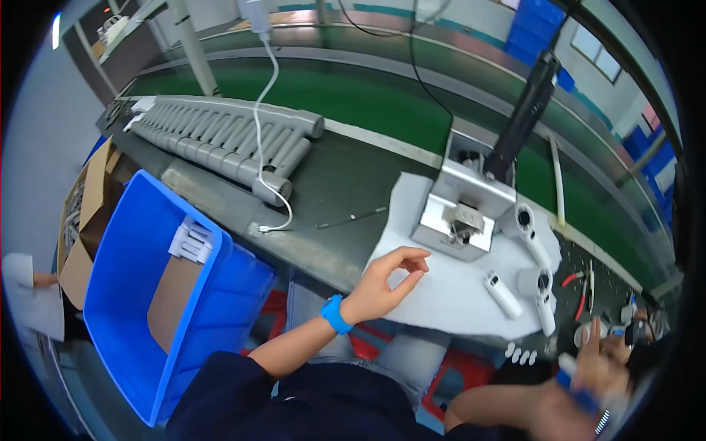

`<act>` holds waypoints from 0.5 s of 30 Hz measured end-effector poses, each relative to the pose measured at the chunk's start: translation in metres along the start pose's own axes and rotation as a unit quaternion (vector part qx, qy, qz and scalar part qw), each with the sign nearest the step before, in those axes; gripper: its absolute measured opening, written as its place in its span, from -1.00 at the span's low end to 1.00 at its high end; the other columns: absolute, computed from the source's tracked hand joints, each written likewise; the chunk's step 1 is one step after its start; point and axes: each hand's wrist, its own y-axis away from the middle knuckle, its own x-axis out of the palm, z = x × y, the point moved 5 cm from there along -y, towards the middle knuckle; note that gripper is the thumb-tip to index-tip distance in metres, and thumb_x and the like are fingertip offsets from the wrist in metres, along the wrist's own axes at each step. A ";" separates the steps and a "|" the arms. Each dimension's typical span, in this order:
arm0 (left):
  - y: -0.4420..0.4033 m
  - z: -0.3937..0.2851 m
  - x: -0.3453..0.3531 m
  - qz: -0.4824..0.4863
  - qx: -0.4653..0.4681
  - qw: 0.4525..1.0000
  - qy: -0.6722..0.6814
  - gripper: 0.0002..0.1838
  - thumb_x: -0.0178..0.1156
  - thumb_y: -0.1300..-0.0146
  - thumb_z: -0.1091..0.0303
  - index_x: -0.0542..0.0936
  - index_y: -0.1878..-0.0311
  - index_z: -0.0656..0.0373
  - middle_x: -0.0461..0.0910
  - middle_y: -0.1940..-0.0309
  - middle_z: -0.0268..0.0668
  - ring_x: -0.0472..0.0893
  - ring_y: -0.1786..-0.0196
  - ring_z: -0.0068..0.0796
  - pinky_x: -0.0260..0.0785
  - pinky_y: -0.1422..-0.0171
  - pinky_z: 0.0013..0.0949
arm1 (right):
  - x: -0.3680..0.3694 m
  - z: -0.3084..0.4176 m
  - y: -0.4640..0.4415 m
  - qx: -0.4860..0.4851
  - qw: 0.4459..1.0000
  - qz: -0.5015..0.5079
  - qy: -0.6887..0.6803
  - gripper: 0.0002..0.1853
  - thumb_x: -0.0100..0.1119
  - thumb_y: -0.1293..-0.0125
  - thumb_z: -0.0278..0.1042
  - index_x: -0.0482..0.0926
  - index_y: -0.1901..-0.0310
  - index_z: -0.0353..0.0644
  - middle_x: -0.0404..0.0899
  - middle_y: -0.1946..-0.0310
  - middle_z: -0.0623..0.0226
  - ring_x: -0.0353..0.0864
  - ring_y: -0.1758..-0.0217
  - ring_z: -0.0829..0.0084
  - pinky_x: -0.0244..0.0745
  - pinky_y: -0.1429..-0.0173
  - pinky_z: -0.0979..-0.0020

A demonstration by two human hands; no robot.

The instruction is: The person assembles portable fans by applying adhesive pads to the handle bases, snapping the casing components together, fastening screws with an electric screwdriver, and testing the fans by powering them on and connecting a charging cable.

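Note:
My left hand [390, 283], with a blue band at the wrist, hovers over the front of a white cloth [412, 213]. Its thumb and index finger are apart with nothing between them. Just beyond stands a metal fixture [460, 220], with a black cylindrical tool [523, 110] rising behind it. White round-headed devices [533, 239] and a white cylindrical piece [503, 295] lie on the cloth's right side. My right hand [588, 375] is at the lower right, smeared by motion. A blue-and-white shape [577, 386] shows at it; whether it is held is unclear.
A blue bin [209, 323] holding white parts and cardboard stands at left, beside a cardboard box [92, 213]. Grey pipe racks [220, 143] lie behind, crossed by a white cable [257, 117]. Red-handled pliers [581, 294] lie at right. Another person's sleeve [33, 309] shows far left.

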 end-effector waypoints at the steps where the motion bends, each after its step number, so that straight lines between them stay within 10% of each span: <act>1: -0.004 -0.025 -0.013 -0.034 0.061 0.996 -0.050 -0.66 0.14 -0.17 0.58 0.47 -0.05 0.29 0.54 0.18 -0.22 0.55 0.12 -0.44 0.39 -0.04 -0.42 | 0.004 0.009 -0.002 -0.041 0.998 -0.020 -0.052 -0.56 0.00 -0.34 -0.07 0.35 0.09 -0.39 0.39 0.51 0.21 0.39 0.52 0.36 0.45 0.31 0.35; 4: -0.012 -0.146 -0.057 -0.138 0.310 0.925 -0.169 -0.49 0.16 0.01 0.60 0.39 -0.10 0.31 0.44 0.05 -0.02 0.47 0.03 -0.31 0.34 -0.07 -0.34 | -0.018 0.002 0.020 -0.013 0.975 -0.025 0.220 -0.58 -0.08 -0.33 -0.09 0.34 0.18 -0.42 0.39 0.47 0.12 0.41 0.46 0.28 0.45 0.19 0.27; 7: 0.029 -0.250 -0.079 -0.201 0.447 0.852 -0.184 -0.52 0.18 -0.04 0.44 0.41 -0.09 0.27 0.46 0.05 -0.10 0.48 0.03 -0.29 0.33 -0.07 -0.29 | -0.020 -0.052 0.026 0.319 0.931 0.106 0.140 -0.48 -0.13 -0.37 0.05 0.32 0.09 -0.41 0.34 0.45 0.21 0.35 0.49 0.36 0.36 0.37 0.44; 9: 0.060 -0.297 -0.076 -0.181 0.557 0.779 -0.224 -0.53 0.18 -0.05 0.44 0.41 -0.09 0.27 0.46 0.05 -0.10 0.48 0.03 -0.30 0.32 -0.08 -0.29 | -0.024 -0.056 0.040 0.406 0.913 -0.032 0.000 -0.32 -0.13 -0.34 0.24 0.25 -0.04 -0.38 0.34 0.40 0.19 0.31 0.51 0.41 0.29 0.43 0.52; 15: 0.095 -0.355 -0.062 -0.125 0.673 0.656 -0.318 -0.57 0.16 -0.08 0.43 0.43 -0.07 0.26 0.48 0.05 -0.12 0.48 0.02 -0.32 0.32 -0.10 -0.30 | -0.008 -0.028 0.040 0.159 0.975 -0.040 -0.147 -0.29 0.02 -0.19 0.26 0.33 0.19 -0.48 0.42 0.34 0.12 0.45 0.37 0.32 0.40 0.09 0.32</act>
